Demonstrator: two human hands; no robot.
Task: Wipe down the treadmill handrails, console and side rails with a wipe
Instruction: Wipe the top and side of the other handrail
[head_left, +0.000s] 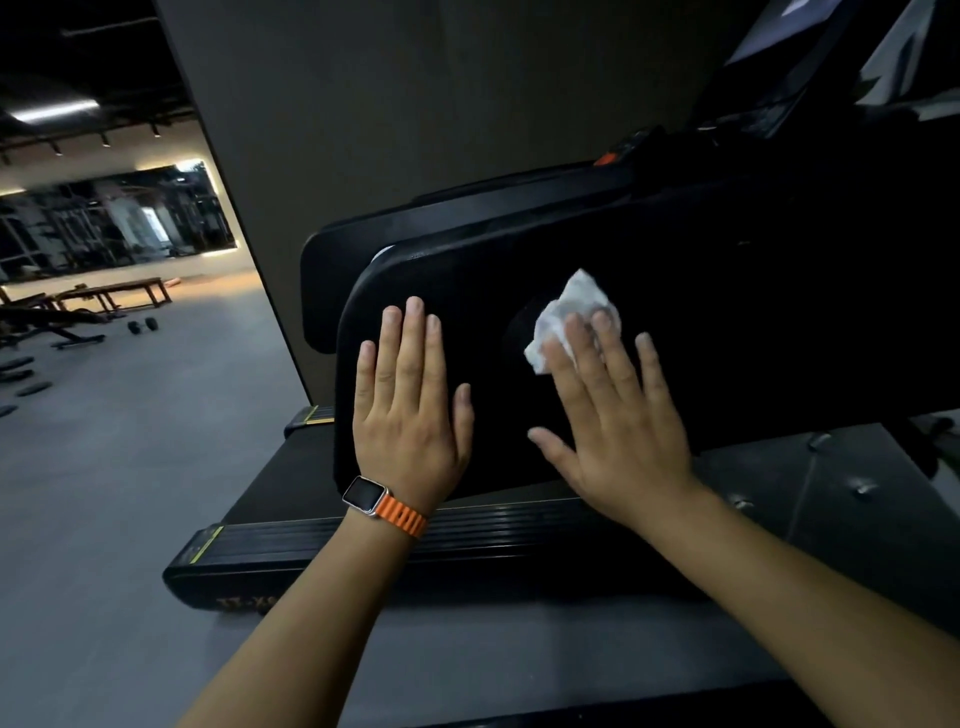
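Crumpled white wipe (569, 304) against black treadmill side panel (753, 322)

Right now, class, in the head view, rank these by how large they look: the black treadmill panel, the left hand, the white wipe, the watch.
1. Black treadmill panel, largest by far.
2. Left hand.
3. White wipe, though the right hand covers part of it, so its full size is unsure.
4. Watch, smallest.

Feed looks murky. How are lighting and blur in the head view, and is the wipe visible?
Head view: dim overall, the black treadmill side panel shows almost no surface detail; the white wipe under the right hand stands out, slightly smeared; the left hand is sharp; the ceiling light blows out.
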